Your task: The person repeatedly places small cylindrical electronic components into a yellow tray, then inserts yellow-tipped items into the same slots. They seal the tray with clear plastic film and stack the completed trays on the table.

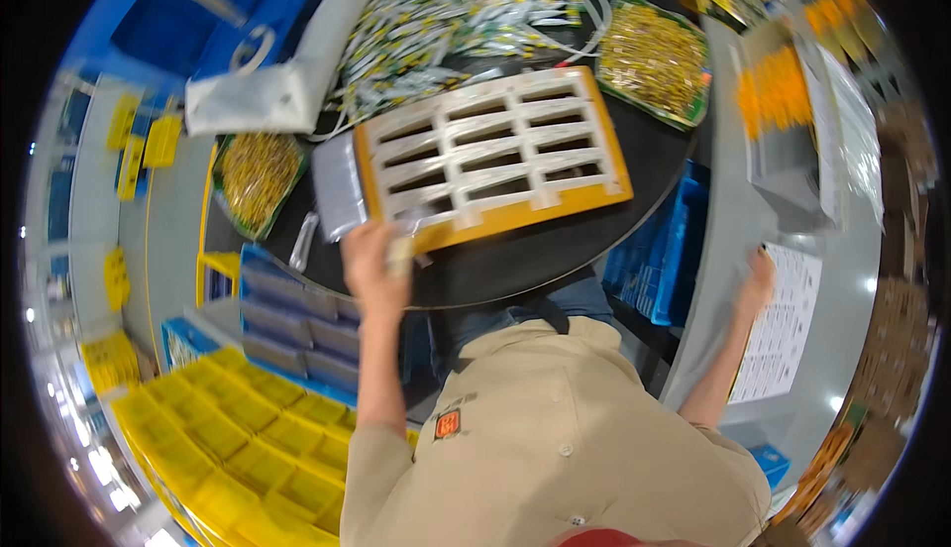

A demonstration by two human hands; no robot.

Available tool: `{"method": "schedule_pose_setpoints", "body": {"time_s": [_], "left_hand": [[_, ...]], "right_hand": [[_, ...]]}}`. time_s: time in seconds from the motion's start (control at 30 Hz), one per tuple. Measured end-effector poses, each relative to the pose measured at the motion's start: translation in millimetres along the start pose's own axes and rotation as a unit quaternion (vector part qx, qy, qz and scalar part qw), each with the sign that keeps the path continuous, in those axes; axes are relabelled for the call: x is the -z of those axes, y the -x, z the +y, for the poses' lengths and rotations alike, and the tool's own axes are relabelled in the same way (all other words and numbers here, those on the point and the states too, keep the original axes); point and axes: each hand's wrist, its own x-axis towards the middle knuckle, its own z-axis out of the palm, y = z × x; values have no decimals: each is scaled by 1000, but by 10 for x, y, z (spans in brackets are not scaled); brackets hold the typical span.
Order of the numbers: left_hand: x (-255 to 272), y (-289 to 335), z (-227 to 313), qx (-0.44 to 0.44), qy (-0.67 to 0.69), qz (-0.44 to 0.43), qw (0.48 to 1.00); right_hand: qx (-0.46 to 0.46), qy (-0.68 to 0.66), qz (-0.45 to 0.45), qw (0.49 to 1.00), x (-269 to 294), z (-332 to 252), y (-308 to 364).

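My left hand [374, 265] is at the near left corner of a yellow board with a white slotted grid [451, 156]. Its fingers are closed around something pale and partly clear, blurred by motion. A stack of grey plastic bags [339, 185] lies just beyond that hand, beside the board. Off to the right, my right hand [757, 284] is closed at the left edge of a white printed sheet [783, 334], over a grey bench. Its fingertips are partly hidden. A silvery tool [304, 242] lies left of the grey bags.
The round black table [495, 274] holds a heap of small slim packets [436, 27] and two green-edged trays of yellowish pieces, left [260, 178] and right [654, 59]. Yellow bins [238, 438] stand at lower left. A blue crate [662, 250] is below the table's right edge. Orange pieces [778, 91] fill a box.
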Motion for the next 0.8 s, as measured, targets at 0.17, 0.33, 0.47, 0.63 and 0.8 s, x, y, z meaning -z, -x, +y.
{"method": "schedule_pose_setpoints", "body": {"time_s": [0.17, 0.33, 0.47, 0.63, 0.8], "left_hand": [[-348, -338, 578, 152, 445, -188, 863], [-265, -545, 301, 252, 543, -9, 801], [-335, -708, -45, 290, 390, -15, 874], [-463, -893, -349, 378, 399, -101, 829], [-507, -867, -372, 401, 426, -81, 807]], "right_hand": [[391, -170, -513, 745, -1889, -2210, 840], [269, -197, -592, 733, -2455, -3070, 1113], [562, -226, -396, 690, -2970, -3247, 1080], [578, -240, -442, 642, -3530, -3534, 823], [526, -166, -386, 740, -3484, -3670, 799]]}}
